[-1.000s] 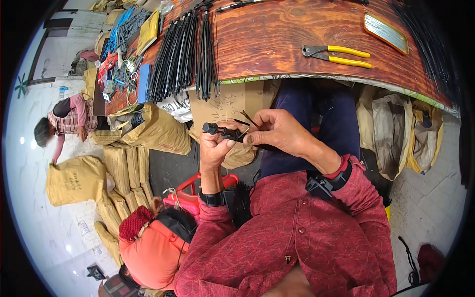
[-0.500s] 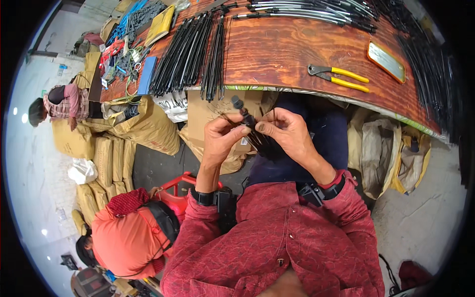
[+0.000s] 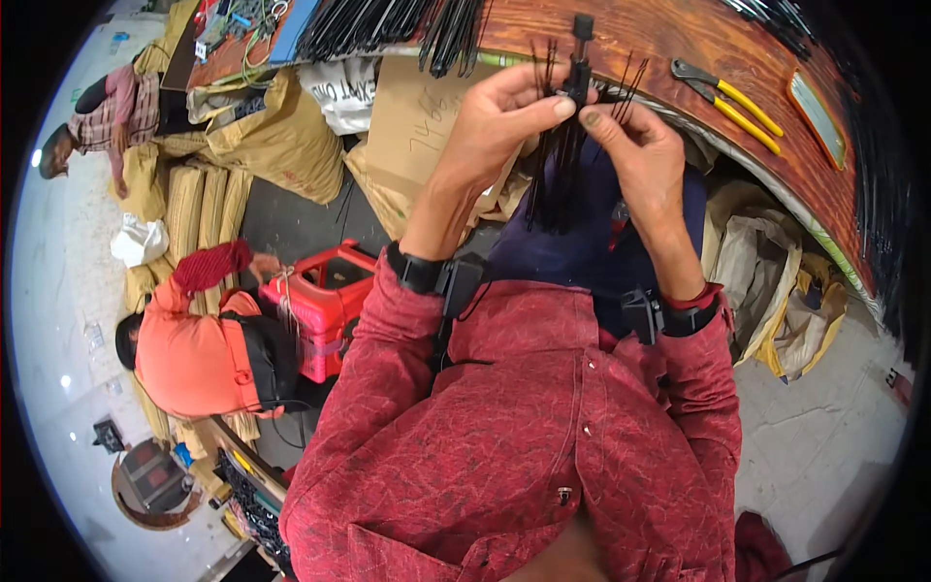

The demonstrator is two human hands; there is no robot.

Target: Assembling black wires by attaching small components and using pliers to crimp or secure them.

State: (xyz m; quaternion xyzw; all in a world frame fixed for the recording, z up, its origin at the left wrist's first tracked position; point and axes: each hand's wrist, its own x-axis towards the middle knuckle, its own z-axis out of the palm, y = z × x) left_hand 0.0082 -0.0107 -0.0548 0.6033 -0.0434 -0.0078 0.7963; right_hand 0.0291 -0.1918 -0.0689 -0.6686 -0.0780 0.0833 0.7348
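Observation:
Just in front of the table edge I hold up a black umbrella frame, with a dark knob at its top and thin ribs hanging down in a bundle. Several fine ribs or wires stick up on both sides of it. My left hand pinches the frame below the knob between thumb and fingers. Opposite it, my right hand is closed with thumb and fingertips against the frame and the thin ribs on that side. The fingertips hide what exactly they grip.
On the wooden table lie yellow-handled pliers, a phone and bundles of black ribs. Beneath are a cardboard box and sacks. At left, a person in orange bends beside a red stool; another person is farther off.
The view has shifted, so the table sits higher in it. Both hands, still on the umbrella frame, have come up nearer the table edge. The person in orange has reached toward the red stool.

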